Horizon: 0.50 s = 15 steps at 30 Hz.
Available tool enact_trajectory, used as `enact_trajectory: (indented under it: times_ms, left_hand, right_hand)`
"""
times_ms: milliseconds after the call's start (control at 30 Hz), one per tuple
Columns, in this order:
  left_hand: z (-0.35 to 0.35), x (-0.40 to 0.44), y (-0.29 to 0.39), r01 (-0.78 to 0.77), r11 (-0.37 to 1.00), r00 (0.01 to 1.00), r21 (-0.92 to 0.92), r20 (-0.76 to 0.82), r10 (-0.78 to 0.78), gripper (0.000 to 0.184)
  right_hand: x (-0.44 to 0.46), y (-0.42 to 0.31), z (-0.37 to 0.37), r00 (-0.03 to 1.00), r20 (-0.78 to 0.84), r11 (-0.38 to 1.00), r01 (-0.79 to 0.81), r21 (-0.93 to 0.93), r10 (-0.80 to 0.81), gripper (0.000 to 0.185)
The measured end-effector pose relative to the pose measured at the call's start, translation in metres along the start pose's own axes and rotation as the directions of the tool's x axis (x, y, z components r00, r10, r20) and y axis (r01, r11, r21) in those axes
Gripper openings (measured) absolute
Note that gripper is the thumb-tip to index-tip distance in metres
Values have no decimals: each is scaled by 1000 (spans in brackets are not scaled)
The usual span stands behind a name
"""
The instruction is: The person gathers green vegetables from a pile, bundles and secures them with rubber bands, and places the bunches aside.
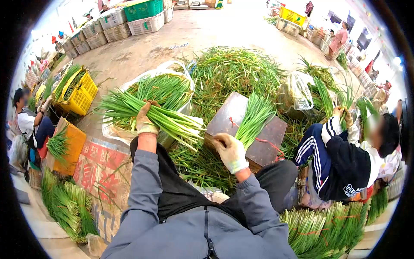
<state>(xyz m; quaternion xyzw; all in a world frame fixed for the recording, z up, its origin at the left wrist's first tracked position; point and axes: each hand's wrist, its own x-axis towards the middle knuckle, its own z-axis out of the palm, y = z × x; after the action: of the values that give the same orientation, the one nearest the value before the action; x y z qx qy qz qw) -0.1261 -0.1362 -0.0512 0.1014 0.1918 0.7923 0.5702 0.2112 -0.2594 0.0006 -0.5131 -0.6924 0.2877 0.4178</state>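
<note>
My left hand (148,120), in a pale glove, is closed around a bunch of garlic chives (179,124), white stem ends toward the right and leaf tips to the left. My right hand (230,152), gloved too, has its fingers curled together in a pinch; whatever may be between them is too small to make out. Just beyond it, a second bunch of chives (255,120) lies on a dark board (272,131), its lower end partly hidden by that hand. Red ties (276,148) lie on the board.
A white sack (188,80) of chives stands at left, with a large loose heap (235,71) beyond the board. Tied bundles (327,226) stand at lower right, more bundles (69,207) at lower left. Co-workers sit on both sides, near a yellow crate (82,95) and a plastic bag (297,88).
</note>
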Motion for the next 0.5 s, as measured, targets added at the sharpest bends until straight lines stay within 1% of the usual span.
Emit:
enact_trajectory:
  times_ms: [33, 100, 133, 167, 267, 300, 333, 367, 400, 433, 500]
  left_hand:
    - [-1, 2, -2, 0, 1000, 1000, 0, 4, 0, 17]
    - [3, 4, -3, 44, 997, 994, -60, -96, -50, 13]
    - [7, 1, -5, 5, 1000, 985, -20, -174, -8, 10]
    - [11, 0, -5, 0, 1000, 985, -21, -173, -4, 10]
    - [2, 3, -8, -3, 1000, 984, -6, -177, 1, 8]
    - [1, 2, -7, 1, 1000, 984, -4, -176, -1, 8]
    - [1, 1, -7, 3, 1000, 991, -3, -136, -4, 10]
    - [1, -1, -9, 9, 1000, 995, -5, -94, -10, 13]
    - [1, -2, -10, 20, 999, 995, -40, -93, -24, 13]
    - [1, -5, -12, -5, 1000, 997, 15, -76, 6, 15]
    - [5, -6, -20, -100, 995, 987, 5, -126, 100, 18]
  right_hand:
    - [3, 2, 7, 1000, -3, 1000, 2, 0, -2, 19]
    - [10, 5, 22, 997, 40, 998, 57, 39, -58, 16]
    - [9, 0, 23, 997, 77, 998, 20, 55, -24, 19]
    - [8, -2, 28, 998, -4, 998, 56, 33, -56, 20]
    - [4, -12, 33, 1000, -3, 998, 13, 62, -13, 22]
    - [4, -12, 36, 999, -36, 1000, 20, 15, -20, 24]
    - [4, -12, 39, 997, -72, 999, 25, -33, -28, 27]
    - [6, -8, 43, 992, -123, 1000, 11, -24, -14, 35]
    - [6, -1, 48, 990, -121, 996, -68, 60, 75, 41]
    - [8, 2, 50, 981, -113, 979, -143, 143, 159, 48]
    - [9, 5, 54, 974, -117, 950, -158, 271, 195, 58]
